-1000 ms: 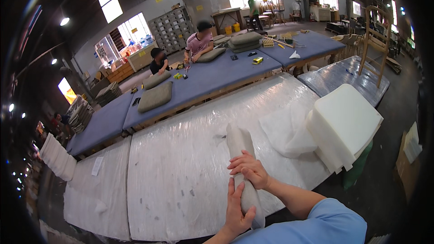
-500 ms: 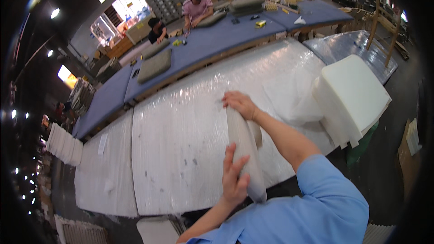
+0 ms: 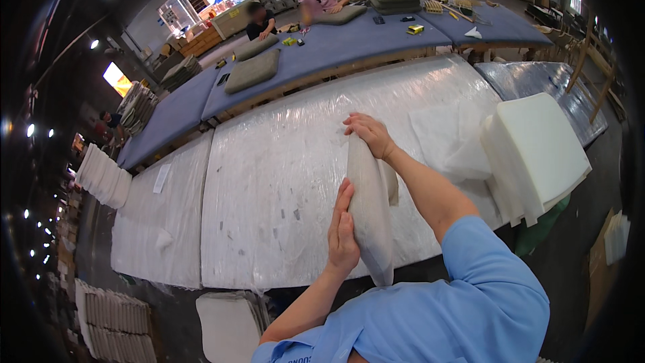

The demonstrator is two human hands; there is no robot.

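Observation:
A beige-grey seat cushion (image 3: 369, 212) stands on its edge in front of me, its near end close to my shirt. My right hand (image 3: 371, 134) is curled over the far upper end of the cushion and grips it. Against the cushion's left face lies my left hand (image 3: 342, 232), palm toward it, with the fingers stretched out. Underneath is a plastic-wrapped white work surface (image 3: 269, 195). Part of the cushion's right side is hidden by my right forearm; a loose flap of fabric (image 3: 390, 181) shows there.
White foam seat pads (image 3: 537, 148) are stacked at right, beside a thin white sheet (image 3: 447, 138). Beyond runs a blue-topped table (image 3: 336, 47) with grey-green cushions (image 3: 252, 71); two people work behind it. More pale pads (image 3: 232, 329) are stacked low at front left.
My left hand has gone from spread fingers near the cushion to lying flat along its side. The cushion stands more upright, and my right hand keeps its grip. The whole view has shifted slightly.

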